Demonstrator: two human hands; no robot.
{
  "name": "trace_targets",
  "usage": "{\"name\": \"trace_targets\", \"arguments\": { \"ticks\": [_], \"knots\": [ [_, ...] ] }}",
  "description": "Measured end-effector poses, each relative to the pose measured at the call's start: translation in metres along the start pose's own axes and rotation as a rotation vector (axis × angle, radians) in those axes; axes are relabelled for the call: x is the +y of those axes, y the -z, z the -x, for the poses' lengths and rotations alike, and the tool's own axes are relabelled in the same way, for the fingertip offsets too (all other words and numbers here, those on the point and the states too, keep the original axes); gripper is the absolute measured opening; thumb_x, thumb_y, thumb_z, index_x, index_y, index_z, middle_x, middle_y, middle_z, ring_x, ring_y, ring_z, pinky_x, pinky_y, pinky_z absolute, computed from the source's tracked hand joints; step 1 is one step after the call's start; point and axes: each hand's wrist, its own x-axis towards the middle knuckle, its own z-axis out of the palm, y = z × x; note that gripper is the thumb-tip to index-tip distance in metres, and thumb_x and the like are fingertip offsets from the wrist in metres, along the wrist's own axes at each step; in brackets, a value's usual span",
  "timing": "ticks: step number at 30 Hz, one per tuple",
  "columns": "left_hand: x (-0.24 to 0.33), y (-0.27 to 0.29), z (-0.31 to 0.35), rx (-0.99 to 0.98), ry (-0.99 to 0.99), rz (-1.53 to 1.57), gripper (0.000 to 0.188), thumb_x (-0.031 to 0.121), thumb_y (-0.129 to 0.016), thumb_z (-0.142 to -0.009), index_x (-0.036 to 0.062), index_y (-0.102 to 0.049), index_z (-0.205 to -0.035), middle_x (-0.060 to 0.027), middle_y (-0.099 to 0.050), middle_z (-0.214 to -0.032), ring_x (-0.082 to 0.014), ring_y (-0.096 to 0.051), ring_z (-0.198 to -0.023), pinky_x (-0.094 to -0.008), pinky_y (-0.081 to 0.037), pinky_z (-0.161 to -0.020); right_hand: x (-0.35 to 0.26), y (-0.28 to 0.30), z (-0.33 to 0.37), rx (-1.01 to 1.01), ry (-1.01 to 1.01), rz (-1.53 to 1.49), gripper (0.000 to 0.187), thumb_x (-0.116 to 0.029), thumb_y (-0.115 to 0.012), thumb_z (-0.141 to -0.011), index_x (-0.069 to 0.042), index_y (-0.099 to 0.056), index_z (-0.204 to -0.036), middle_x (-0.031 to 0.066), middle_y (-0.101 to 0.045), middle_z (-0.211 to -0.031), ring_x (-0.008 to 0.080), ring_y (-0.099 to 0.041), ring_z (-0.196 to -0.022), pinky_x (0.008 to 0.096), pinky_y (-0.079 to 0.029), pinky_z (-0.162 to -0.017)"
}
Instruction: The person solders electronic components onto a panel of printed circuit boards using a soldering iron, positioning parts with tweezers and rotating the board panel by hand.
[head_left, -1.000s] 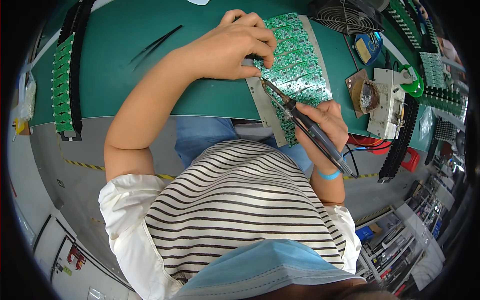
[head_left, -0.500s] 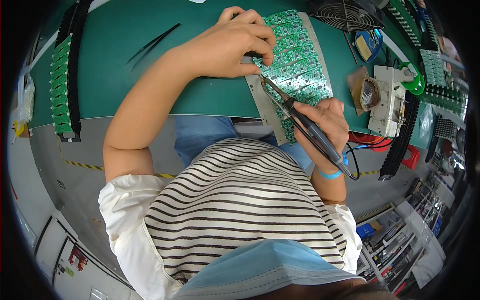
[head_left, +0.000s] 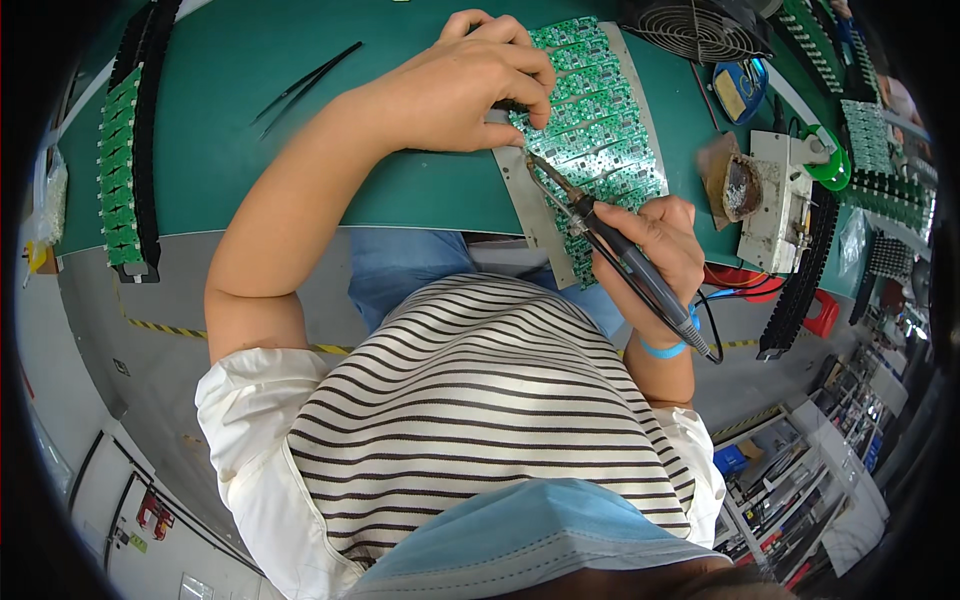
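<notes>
A panel of green circuit boards [head_left: 610, 150] lies on a grey metal plate [head_left: 537, 215] that overhangs the table's near edge. My left hand [head_left: 470, 85] rests at the panel's left side. Its fingers are curled in and the thumb points to the board edge; whatever is between them is hidden. In my right hand [head_left: 665, 245] is a soldering iron [head_left: 632, 262] with a dark handle, held like a pen. The iron slants up and left, its tip close to my left thumb at the panel's left edge. Whether the tip touches the board is too small to tell.
Black tweezers [head_left: 310, 85] lie left on the green table [head_left: 230, 180]. A black rack of green boards [head_left: 125, 170] stands far left. Right of the panel are a round fan grille [head_left: 700, 30], a sponge tray [head_left: 740, 90], a soldering stand [head_left: 775, 190] and another black rack [head_left: 800, 290].
Both hands and the soldering iron keep nearly the same pose over the panel. Only a slight shift of the whole picture shows.
</notes>
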Motion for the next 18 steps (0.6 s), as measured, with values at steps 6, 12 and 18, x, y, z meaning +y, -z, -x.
{"name": "trace_targets", "arguments": {
  "ticks": [6, 12, 18],
  "knots": [
    [0.0, 0.0, 0.0, 0.006, -0.002, 0.007, 0.028, 0.008, -0.09, -0.067, 0.0153, -0.076, -0.091, 0.0077, -0.069, -0.113, -0.0196, -0.053, -0.112, -0.045, -0.028, -0.118, -0.004, 0.0, -0.004, 0.022, -0.013, -0.01, 0.045, 0.0, -0.079, -0.062, -0.003, -0.081, -0.107, 0.0007, -0.069, -0.077, 0.0181, -0.052, -0.079, 0.0316, -0.041, -0.088],
    [0.0, -0.001, 0.0, 0.005, -0.005, 0.0, 0.028, 0.009, -0.09, -0.068, 0.0152, -0.076, -0.091, 0.0077, -0.069, -0.113, -0.0194, -0.053, -0.112, -0.0447, -0.028, -0.118, -0.007, 0.004, 0.0, 0.045, -0.03, -0.041, 0.045, -0.001, -0.08, -0.062, -0.005, -0.082, -0.107, 0.0014, -0.067, -0.076, 0.0179, -0.053, -0.077, 0.0315, -0.04, -0.088],
    [0.0, -0.001, 0.001, 0.001, 0.007, 0.001, 0.027, 0.009, -0.09, -0.068, 0.0151, -0.076, -0.09, 0.0074, -0.069, -0.113, -0.0191, -0.053, -0.112, -0.0444, -0.028, -0.118, -0.002, 0.02, 0.02, 0.246, -0.128, 0.089, 0.048, 0.002, -0.08, -0.064, -0.004, -0.081, -0.112, 0.0036, -0.068, -0.08, 0.0188, -0.054, -0.078, 0.0308, -0.044, -0.083]
  ]
}}
